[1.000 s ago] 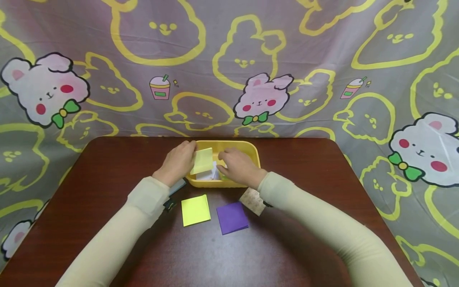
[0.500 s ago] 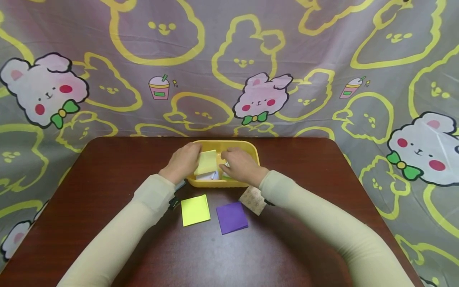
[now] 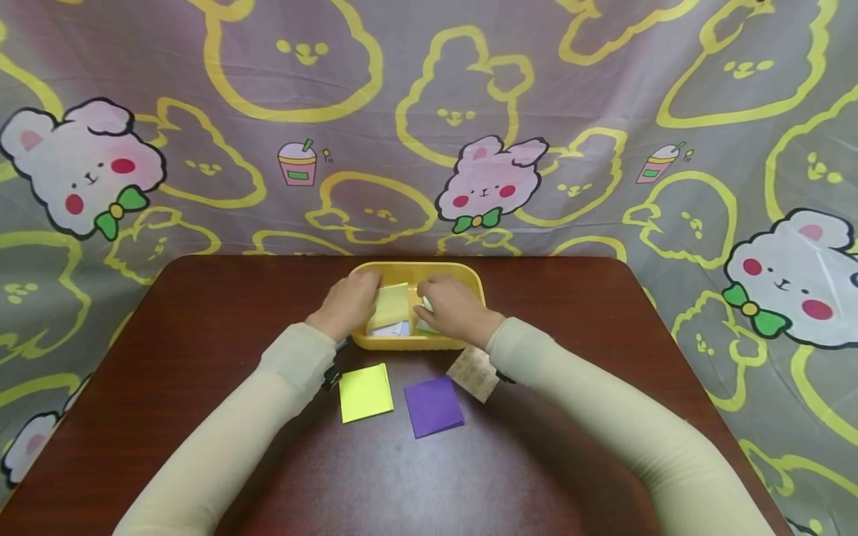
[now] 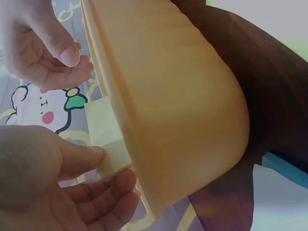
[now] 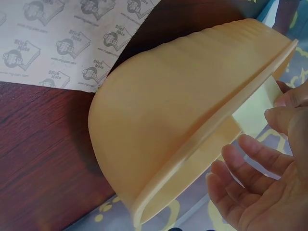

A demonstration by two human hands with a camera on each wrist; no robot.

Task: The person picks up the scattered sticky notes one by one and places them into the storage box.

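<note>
Between thumb and fingers, my left hand (image 3: 345,301) pinches a pale yellow note pad (image 3: 391,305) over the left part of a yellow basket (image 3: 415,343); the left wrist view shows the thumb on the pad (image 4: 107,130). My right hand (image 3: 456,307) hovers at the basket's right part, its fingers loosely bent with nothing between them in the right wrist view. White paper (image 3: 391,330) lies in the basket below the pad. Something pale and green beside the right fingers is mostly hidden.
In front of the basket lie a bright yellow pad (image 3: 366,393), a purple pad (image 3: 433,407) and a beige patterned pad (image 3: 473,374), the last beside the right sleeve. A blue-edged item (image 4: 284,168) lies near the left wrist. Patterned cloth (image 3: 375,134) hangs behind the table.
My left hand has moved right and slightly down with the pale yellow pad, which now hangs nearer the basket's middle. My right hand has shifted slightly to the right.
</note>
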